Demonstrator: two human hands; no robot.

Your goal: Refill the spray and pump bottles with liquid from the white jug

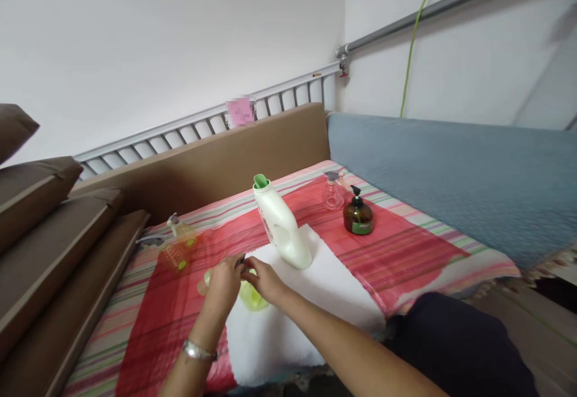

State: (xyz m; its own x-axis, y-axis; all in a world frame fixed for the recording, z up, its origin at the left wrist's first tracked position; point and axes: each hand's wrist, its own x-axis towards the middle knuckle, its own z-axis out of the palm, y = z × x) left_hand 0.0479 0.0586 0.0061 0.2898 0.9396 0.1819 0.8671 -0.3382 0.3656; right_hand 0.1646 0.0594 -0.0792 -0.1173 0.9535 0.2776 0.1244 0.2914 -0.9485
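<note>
Bottles and jug, by the fingers
Left hand (226, 275): fingers bent at grey top (240, 259), grip hidden, cannot tell. Right hand (267, 278): fingertips pinched together there. Beneath: yellow-green bottle (253, 298), contents unclear. Beyond: white jug (280, 224), opaque. Farther right: brown bottle (359, 219).

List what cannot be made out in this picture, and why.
Head view:
What the left hand and right hand may pinch: hidden by them.
Top of the yellow-green container: covered by those hands.
Wording on the brown bottle: too small.
Pink item: blurred by pixelation.
</note>
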